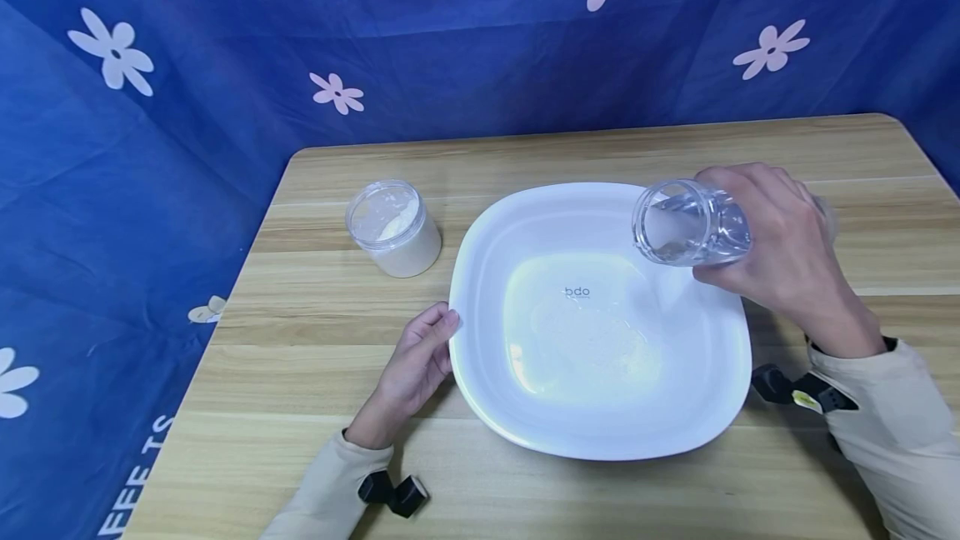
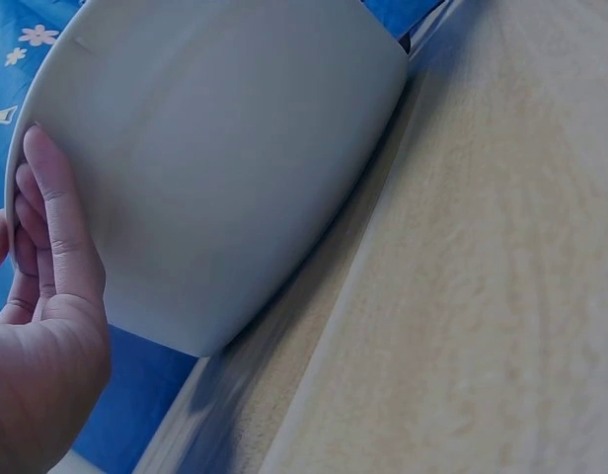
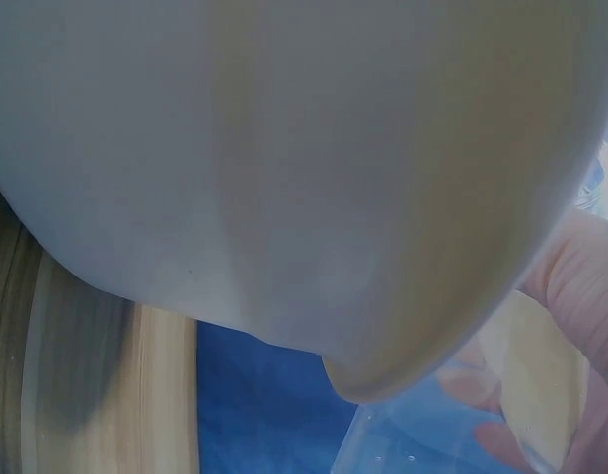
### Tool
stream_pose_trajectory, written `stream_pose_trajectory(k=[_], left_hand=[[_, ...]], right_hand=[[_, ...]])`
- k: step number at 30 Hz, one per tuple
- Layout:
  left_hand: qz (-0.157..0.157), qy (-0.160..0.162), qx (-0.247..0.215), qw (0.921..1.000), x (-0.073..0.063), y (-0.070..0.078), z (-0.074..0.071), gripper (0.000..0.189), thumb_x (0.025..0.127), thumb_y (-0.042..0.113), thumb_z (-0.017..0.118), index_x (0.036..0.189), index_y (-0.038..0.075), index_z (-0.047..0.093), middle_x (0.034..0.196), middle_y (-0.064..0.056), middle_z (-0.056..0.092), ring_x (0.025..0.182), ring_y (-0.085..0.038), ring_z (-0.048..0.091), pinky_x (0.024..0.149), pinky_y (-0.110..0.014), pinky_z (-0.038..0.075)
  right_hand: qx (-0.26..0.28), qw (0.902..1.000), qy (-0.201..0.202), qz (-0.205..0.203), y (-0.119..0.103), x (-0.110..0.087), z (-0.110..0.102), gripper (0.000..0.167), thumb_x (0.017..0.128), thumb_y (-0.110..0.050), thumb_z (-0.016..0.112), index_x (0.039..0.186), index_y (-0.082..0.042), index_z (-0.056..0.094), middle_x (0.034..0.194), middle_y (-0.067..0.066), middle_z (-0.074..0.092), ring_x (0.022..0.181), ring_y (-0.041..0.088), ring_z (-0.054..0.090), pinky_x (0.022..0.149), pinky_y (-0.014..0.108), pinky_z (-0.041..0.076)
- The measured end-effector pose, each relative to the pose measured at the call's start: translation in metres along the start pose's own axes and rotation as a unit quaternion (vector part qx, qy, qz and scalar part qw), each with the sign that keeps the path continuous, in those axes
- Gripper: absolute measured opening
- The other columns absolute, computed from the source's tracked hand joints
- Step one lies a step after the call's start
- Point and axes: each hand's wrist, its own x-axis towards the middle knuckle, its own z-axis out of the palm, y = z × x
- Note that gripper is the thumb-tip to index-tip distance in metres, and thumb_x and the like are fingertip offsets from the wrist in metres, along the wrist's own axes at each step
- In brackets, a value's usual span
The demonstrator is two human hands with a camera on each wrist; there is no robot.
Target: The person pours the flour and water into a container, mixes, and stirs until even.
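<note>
A white oval basin (image 1: 487,365) marked "bdo" sits on the table, with wet-looking glints and ripples on its floor. My left hand (image 1: 416,361) pinches its left rim, thumb on top and fingers beneath; the left wrist view shows those fingers against the outer wall (image 2: 215,188). Over the basin's upper right side, my right hand (image 1: 783,232) grips a clear container (image 1: 693,227) of clear liquid. It is tilted, its mouth facing left and down above the basin. In the right wrist view the basin's wall (image 3: 314,178) hides part of the right hand (image 3: 580,286).
Left of the basin stands a clear open jar (image 1: 405,252) with white contents. The wooden table (image 1: 300,315) meets a blue curtain (image 1: 450,48) with pale flowers at the back and left.
</note>
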Motion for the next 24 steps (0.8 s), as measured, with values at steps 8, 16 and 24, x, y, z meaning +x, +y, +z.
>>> stream_pose_trajectory(k=[8, 16, 24], left_hand=[[0.000, -0.001, 0.000, 1.0000, 0.0002, 0.0000, -0.0003, 0.019, 0.102, 0.011, 0.044, 0.096, 0.010, 0.062, 0.091, 0.000, 0.065, 0.079, -0.010, 0.067, 0.066, -0.022, 0.059], [0.001, -0.004, -0.002, 1.0000, 0.0008, -0.0004, -0.0011, 0.018, 0.102, 0.012, 0.045, 0.095, 0.010, 0.062, 0.091, 0.000, 0.064, 0.079, -0.010, 0.066, 0.065, -0.021, 0.059], [0.001, -0.006, -0.002, 1.0000, 0.0013, -0.0008, -0.0018, 0.019, 0.103, 0.012, 0.044, 0.096, 0.010, 0.061, 0.092, -0.001, 0.064, 0.080, -0.010, 0.067, 0.066, -0.022, 0.059]], right_hand=[[-0.008, 1.0000, -0.003, 0.002, 0.0009, -0.0003, 0.0002, 0.097, 0.032, -0.003, 0.094, 0.122, -0.011, 0.059, 0.113, 0.017, 0.061, 0.105, 0.040, 0.054, 0.085, 0.064, 0.045], [-0.010, 0.9999, -0.004, 0.001, 0.0021, 0.0000, 0.0005, 0.096, 0.032, -0.003, 0.093, 0.122, -0.010, 0.059, 0.112, 0.018, 0.061, 0.105, 0.041, 0.054, 0.084, 0.064, 0.045], [-0.013, 0.9999, -0.007, 0.005, 0.0018, 0.0000, 0.0008, 0.096, 0.032, -0.003, 0.093, 0.122, -0.011, 0.059, 0.113, 0.018, 0.061, 0.105, 0.041, 0.054, 0.084, 0.064, 0.045]])
